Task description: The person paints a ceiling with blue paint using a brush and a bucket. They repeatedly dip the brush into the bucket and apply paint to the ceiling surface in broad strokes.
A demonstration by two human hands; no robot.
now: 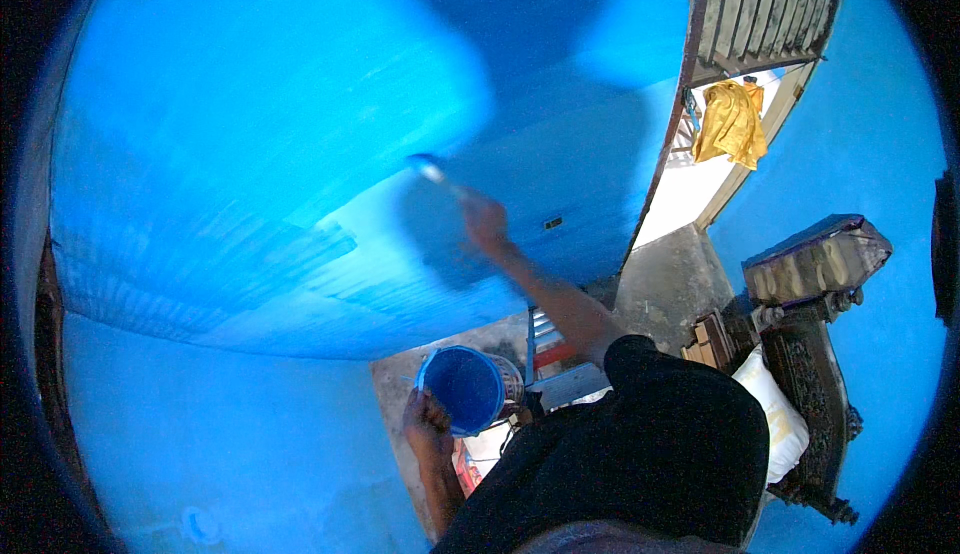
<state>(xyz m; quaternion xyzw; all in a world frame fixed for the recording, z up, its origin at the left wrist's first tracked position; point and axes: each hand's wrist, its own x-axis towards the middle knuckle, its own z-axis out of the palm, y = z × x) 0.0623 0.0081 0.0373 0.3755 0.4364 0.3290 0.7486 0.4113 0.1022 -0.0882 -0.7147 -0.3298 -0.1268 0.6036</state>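
My right hand (485, 224) is closed around the handle of a paintbrush (430, 169), its arm stretched up and forward. The blurred brush head lies at or very near the blue wall (280, 124); exact contact I cannot tell. Below and left of that arm, my left hand (428, 422) grips the near left side of a bucket (512, 378). The bucket is tilted so its open mouth shows, and deep blue covers the inside. Around the brush the wall has brighter, streaky and paler patches, and a dark shadow falls across it.
A small socket or switch plate (553, 223) sits in the wall. To the right is a doorway with a slatted vent (765, 22) above and yellow cloth (730, 124) hanging. Carved dark wooden furniture (815, 394), a wrapped box (818, 259) and a white pillow (775, 414) stand nearby.
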